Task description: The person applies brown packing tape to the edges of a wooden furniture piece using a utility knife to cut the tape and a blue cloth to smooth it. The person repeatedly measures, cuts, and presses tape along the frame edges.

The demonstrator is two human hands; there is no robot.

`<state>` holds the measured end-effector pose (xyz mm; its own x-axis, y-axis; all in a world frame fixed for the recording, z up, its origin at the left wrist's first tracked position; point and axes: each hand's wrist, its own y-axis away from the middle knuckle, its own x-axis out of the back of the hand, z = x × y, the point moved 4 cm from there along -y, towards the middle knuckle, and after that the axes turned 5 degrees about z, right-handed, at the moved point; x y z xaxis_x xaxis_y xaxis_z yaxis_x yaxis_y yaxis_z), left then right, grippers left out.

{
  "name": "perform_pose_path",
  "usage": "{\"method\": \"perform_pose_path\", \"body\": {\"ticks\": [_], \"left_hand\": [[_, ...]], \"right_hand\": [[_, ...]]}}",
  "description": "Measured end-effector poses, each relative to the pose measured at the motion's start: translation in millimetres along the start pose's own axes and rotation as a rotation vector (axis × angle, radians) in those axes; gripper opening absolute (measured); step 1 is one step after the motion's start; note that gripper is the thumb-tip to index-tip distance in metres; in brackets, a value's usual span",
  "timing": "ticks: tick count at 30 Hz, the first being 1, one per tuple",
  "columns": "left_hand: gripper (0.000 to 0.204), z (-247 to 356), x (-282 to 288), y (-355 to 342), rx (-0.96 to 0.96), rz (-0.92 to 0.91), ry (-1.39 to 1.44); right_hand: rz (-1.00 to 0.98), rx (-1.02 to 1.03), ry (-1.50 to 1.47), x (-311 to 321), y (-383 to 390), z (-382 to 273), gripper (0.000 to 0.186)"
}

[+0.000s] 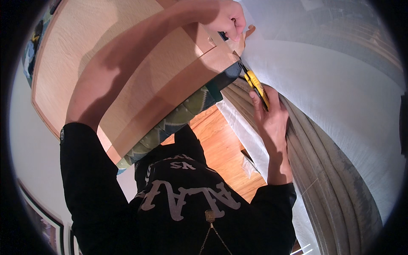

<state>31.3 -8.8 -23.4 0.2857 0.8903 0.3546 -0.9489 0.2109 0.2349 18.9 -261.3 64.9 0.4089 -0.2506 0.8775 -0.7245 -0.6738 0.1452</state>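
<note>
Work looks unfinished as a brown strip (243,46) juts at the wooden board's (165,63) corner, left hand (225,19) curled beside it, hold unclear, right hand (272,114) gripping a yellow tool (254,83).

Wall (25,144): pale, plain, at left. Picture frame (44,221): dark-edged, white inner border, lower left, partly cut off. Floor (216,144): orange-brown wood grain, brightly lit. Drape (325,182): grey-brown, long folds, right. Sheer curtain (314,55): whitish, translucent, upper right, cool light across it.
</note>
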Motion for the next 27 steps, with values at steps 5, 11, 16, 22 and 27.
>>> {"method": "perform_pose_path", "body": {"ticks": [5,11,16,22,27], "left_hand": [[0.016,3.1,1.7,1.5,0.045,-0.008,0.01],[0.012,11.0,3.6,3.6,-0.016,0.022,-0.023],[0.011,-15.1,11.1,-11.2,-0.21,0.316,0.354],[0.025,38.0,27.2,44.7,-0.059,0.573,0.413],[0.019,22.5,34.0,227.9,-0.346,0.858,-0.172]], "right_hand": [[-0.081,-0.118,-0.02,2.5,4.0,2.4,0.031],[-0.107,-0.258,-0.005,12.0,18.3,12.9,0.034],[-0.08,-0.331,-0.093,20.7,40.2,25.8,0.041],[-0.109,-0.151,-0.252,11.2,51.1,33.9,0.045],[-0.251,-0.045,-0.772,-20.2,79.3,-2.6,0.035]]}}
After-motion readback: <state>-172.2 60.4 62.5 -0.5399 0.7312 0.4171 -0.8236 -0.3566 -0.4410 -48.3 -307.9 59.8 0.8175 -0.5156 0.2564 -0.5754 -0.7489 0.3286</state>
